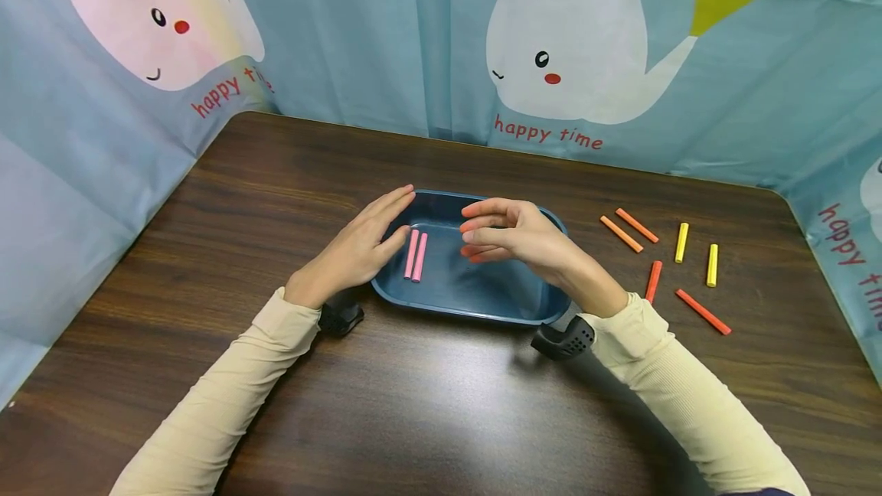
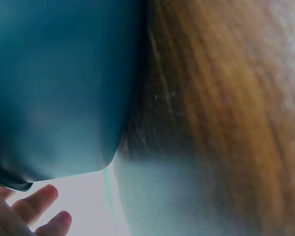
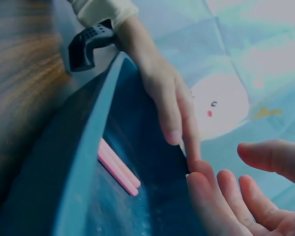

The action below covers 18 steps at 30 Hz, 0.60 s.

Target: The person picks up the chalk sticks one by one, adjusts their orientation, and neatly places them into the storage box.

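Note:
Two slim pink sticks [image 1: 419,257] lie side by side in the left part of a blue tray [image 1: 475,293]. My left hand [image 1: 354,251] is at the tray's left end, its fingers extended along the rim and the thumb over the edge near the sticks. Above the tray's middle hovers my right hand [image 1: 520,234], palm facing left, fingers slightly bent and thumb apart, holding nothing. In the right wrist view, both pink sticks [image 3: 119,167] show inside the tray below my fingers. The left wrist view is mostly filled by the tray's outer side [image 2: 59,98], with fingertips [image 2: 42,197] at lower left.
Right of the tray, two orange sticks [image 1: 622,234], two yellow sticks [image 1: 681,243] and two red sticks [image 1: 703,312] lie scattered on the brown wooden table [image 1: 427,404]. A light blue curtain [image 1: 358,37] with printed whales hangs along the table's back and sides.

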Each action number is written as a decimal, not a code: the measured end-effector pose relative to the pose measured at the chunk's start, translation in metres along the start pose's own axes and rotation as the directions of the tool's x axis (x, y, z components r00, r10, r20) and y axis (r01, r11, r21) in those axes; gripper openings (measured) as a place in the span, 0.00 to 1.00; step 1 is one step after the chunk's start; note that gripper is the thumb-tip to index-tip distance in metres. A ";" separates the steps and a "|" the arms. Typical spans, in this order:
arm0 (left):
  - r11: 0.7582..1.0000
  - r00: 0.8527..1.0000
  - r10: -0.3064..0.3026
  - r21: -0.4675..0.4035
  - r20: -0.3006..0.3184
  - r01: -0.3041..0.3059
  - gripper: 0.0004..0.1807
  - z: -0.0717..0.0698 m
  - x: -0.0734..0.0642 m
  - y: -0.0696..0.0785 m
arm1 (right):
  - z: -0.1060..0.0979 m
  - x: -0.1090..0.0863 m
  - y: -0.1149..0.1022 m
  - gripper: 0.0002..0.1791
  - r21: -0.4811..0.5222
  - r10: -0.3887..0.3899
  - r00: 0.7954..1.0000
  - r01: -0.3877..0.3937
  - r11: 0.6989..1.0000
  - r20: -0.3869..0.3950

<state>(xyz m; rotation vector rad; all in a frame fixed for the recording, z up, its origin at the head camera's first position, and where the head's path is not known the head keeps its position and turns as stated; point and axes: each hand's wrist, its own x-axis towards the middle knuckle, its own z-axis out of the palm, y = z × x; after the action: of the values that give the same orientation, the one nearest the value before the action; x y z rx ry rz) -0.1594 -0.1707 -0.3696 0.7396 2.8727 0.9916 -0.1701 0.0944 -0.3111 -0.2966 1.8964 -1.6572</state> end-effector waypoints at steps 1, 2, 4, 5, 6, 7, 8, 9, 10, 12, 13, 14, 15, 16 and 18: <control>1.000 1.000 0.000 0.000 0.000 0.000 0.31 0.000 0.000 0.000 | -0.001 -0.002 0.000 0.25 -0.004 -0.004 1.000 0.004 1.000 -0.004; 1.000 1.000 0.000 0.000 0.000 0.000 0.31 0.000 0.000 -0.001 | -0.002 -0.003 0.001 0.25 -0.006 -0.009 1.000 0.009 1.000 -0.009; 1.000 1.000 0.003 0.000 0.001 -0.003 0.31 0.000 -0.001 -0.001 | -0.005 -0.005 0.002 0.26 -0.013 -0.020 1.000 0.020 1.000 -0.016; 1.000 1.000 0.004 0.000 0.000 -0.004 0.31 0.000 -0.001 0.000 | -0.007 -0.007 0.002 0.26 -0.016 -0.025 0.999 0.024 1.000 -0.020; 1.000 1.000 0.005 -0.001 0.001 -0.005 0.31 0.000 -0.001 0.000 | -0.008 -0.009 0.002 0.26 -0.023 -0.029 0.999 0.028 0.999 -0.023; 1.000 1.000 0.005 -0.002 0.001 -0.005 0.31 0.000 -0.001 -0.001 | -0.010 -0.010 0.003 0.26 -0.030 -0.033 0.999 0.032 0.999 -0.024; 1.000 1.000 0.005 -0.004 0.002 -0.005 0.31 0.000 -0.001 0.000 | -0.011 -0.012 0.004 0.27 -0.038 -0.038 0.999 0.037 0.999 -0.023; 1.000 1.000 0.004 -0.004 0.001 -0.004 0.31 0.000 -0.001 0.000 | -0.012 -0.013 0.004 0.27 -0.045 -0.041 0.999 0.040 0.998 -0.024; 1.000 1.000 0.004 -0.005 0.001 -0.004 0.31 0.000 -0.001 0.000 | -0.013 -0.015 0.004 0.27 -0.048 -0.043 0.999 0.041 0.998 -0.026; 1.000 1.000 0.004 -0.007 0.001 -0.004 0.31 0.000 -0.001 0.000 | -0.015 -0.019 0.006 0.28 -0.061 -0.048 0.998 0.046 0.997 -0.029; 1.000 1.000 0.004 -0.007 0.000 -0.004 0.31 0.000 -0.001 0.000 | -0.017 -0.022 0.006 0.27 -0.065 -0.053 0.998 0.051 0.997 -0.031; 1.000 1.000 0.005 -0.008 0.000 -0.005 0.31 0.000 -0.001 0.000 | -0.018 -0.024 0.006 0.27 -0.062 -0.057 0.998 0.055 0.997 -0.035; 1.000 1.000 0.006 -0.008 0.000 -0.006 0.31 0.000 -0.001 0.000 | -0.019 -0.026 0.006 0.27 -0.056 -0.063 0.997 0.061 0.997 -0.039; 1.000 1.000 0.006 -0.010 0.000 -0.006 0.31 0.000 -0.001 0.000 | -0.021 -0.028 0.007 0.27 -0.054 -0.070 0.997 0.067 0.996 -0.043; 1.000 1.000 0.006 -0.010 0.000 -0.006 0.31 0.000 -0.001 0.000 | -0.024 -0.032 0.007 0.26 -0.055 -0.082 0.995 0.079 0.995 -0.049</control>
<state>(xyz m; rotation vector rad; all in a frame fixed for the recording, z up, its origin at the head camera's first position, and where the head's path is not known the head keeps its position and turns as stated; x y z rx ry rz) -0.1585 -0.1711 -0.3700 0.7481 2.8653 1.0060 -0.1561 0.1324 -0.3077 -0.3593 1.9929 -1.6836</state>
